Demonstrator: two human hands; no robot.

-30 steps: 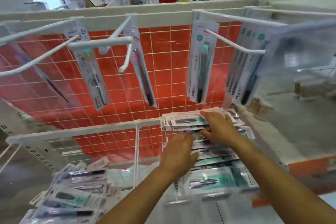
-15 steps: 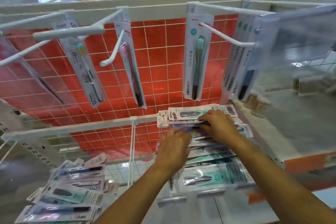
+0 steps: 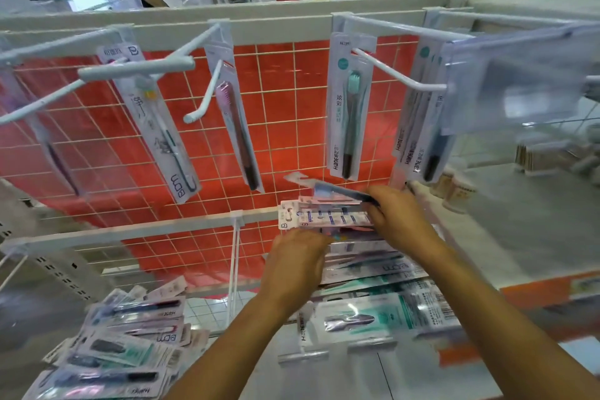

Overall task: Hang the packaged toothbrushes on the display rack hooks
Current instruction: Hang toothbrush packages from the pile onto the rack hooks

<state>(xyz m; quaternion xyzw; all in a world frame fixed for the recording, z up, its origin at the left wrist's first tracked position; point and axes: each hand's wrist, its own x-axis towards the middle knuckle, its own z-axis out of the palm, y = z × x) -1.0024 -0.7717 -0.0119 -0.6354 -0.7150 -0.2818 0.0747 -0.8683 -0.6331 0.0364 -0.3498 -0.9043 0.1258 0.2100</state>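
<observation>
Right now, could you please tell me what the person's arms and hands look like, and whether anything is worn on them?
Both forearms are bare as far as the picture shows: no sleeves, gloves, watch or bracelet. The left hand and the right hand also look bare, with no rings that I can make out, though the frame is slightly blurred.

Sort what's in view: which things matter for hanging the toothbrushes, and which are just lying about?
For the job: right hand lifting a toothbrush pack; left hand on the pack stack; empty hook.
Lying about: wooden items on the side shelf.
</observation>
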